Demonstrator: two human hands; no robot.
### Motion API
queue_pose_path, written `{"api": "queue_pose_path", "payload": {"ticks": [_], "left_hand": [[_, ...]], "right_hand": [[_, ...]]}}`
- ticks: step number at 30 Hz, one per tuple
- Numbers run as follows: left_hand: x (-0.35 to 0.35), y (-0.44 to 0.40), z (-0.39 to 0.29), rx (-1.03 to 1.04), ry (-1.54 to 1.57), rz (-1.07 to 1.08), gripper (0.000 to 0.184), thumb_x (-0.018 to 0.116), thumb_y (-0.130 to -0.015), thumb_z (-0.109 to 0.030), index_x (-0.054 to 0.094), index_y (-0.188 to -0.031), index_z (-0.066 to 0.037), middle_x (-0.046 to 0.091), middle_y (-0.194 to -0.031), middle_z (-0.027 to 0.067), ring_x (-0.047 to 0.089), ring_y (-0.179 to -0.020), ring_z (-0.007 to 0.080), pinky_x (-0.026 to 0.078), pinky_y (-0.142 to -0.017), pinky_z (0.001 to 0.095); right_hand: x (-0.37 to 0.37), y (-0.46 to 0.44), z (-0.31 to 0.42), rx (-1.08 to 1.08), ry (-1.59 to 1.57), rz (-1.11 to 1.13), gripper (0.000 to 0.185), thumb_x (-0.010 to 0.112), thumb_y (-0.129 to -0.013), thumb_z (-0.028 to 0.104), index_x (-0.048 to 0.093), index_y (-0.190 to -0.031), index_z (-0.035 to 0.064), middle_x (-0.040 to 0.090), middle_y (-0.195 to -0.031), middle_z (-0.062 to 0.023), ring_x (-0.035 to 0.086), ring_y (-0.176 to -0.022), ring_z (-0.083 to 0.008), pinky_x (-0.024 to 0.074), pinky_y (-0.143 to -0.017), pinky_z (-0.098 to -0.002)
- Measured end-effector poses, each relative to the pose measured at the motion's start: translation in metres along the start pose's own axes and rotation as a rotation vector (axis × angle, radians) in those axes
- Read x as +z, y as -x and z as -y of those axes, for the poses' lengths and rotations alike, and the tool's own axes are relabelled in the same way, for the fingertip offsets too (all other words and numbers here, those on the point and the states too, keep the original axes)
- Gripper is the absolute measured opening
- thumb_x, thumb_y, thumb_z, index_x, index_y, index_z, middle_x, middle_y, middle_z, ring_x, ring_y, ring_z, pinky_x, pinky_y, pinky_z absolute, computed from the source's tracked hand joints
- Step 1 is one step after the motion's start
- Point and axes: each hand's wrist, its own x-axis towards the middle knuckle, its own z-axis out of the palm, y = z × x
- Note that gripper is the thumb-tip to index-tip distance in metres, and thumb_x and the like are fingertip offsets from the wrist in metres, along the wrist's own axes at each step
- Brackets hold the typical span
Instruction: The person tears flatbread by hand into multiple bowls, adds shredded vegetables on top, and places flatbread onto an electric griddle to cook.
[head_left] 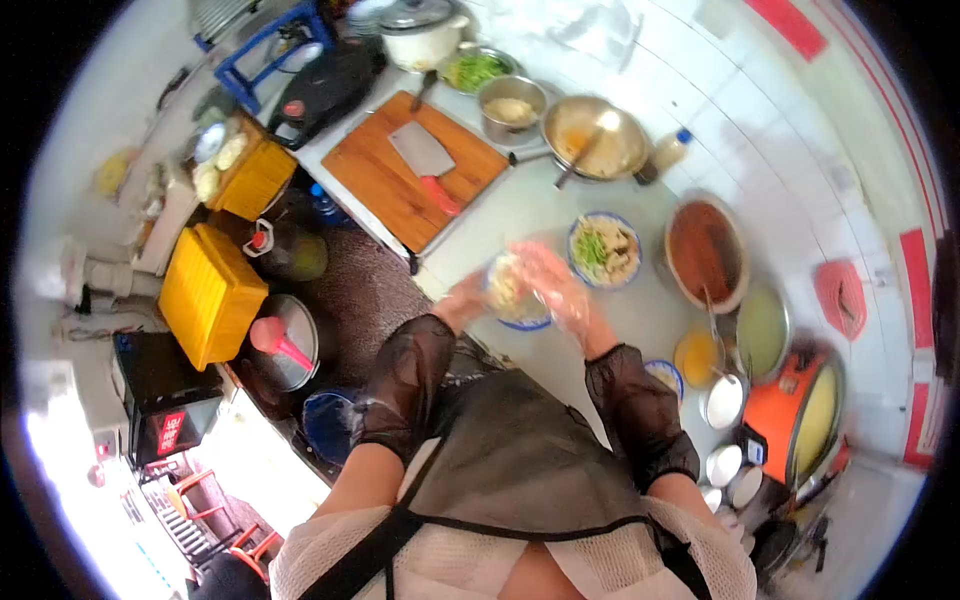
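My left hand (462,302) is at the left side of a bowl of pale shredded food (505,284), which looks tilted, and its fingers appear to grip the edge. My right hand (558,290), in a clear plastic glove, reaches over the same food from the right. Its fingers are smeared by motion. Under both hands the rim of a blue-edged plate (527,323) shows on the counter. Just to the right sits a blue-rimmed plate of food (603,250) with chopped greens, pale strips and dark pieces.
A cleaver (422,152) with a red handle lies on the wooden cutting board (370,150). Behind stand a steel pan (625,135) and a small pot (512,108). On the right are a red sauce pot (705,250), a green tub (763,332) and an orange cooker (790,405).
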Motion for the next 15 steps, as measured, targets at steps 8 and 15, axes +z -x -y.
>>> {"api": "queue_pose_path", "payload": {"ticks": [8,15], "left_hand": [[-0.034,-0.022,0.008,-0.044,-0.282,-0.238,0.051,0.068,-0.072,-0.011,0.051,-0.118,-0.002,0.06,-0.107,0.0094,0.057,-0.098,0.0185,0.047,-0.084,0.0327],[-0.003,0.009,-0.029,0.1,-1.047,-0.566,0.027,0.065,-0.079,-0.025,0.062,-0.08,0.002,0.064,-0.068,0.0106,0.058,-0.054,0.0141,0.049,-0.051,0.0299]], "right_hand": [[-0.011,0.008,0.025,0.046,-0.237,-0.345,0.038,0.054,-0.087,0.012,0.046,-0.123,0.0014,0.056,-0.103,-0.0036,0.052,-0.083,-0.0131,0.0447,-0.076,-0.0282],[-0.049,0.024,-0.013,0.31,0.384,-0.429,0.027,0.055,-0.082,0.003,0.057,-0.108,0.0066,0.059,-0.092,-0.0032,0.054,-0.083,-0.0152,0.0439,-0.079,-0.0301]]}}
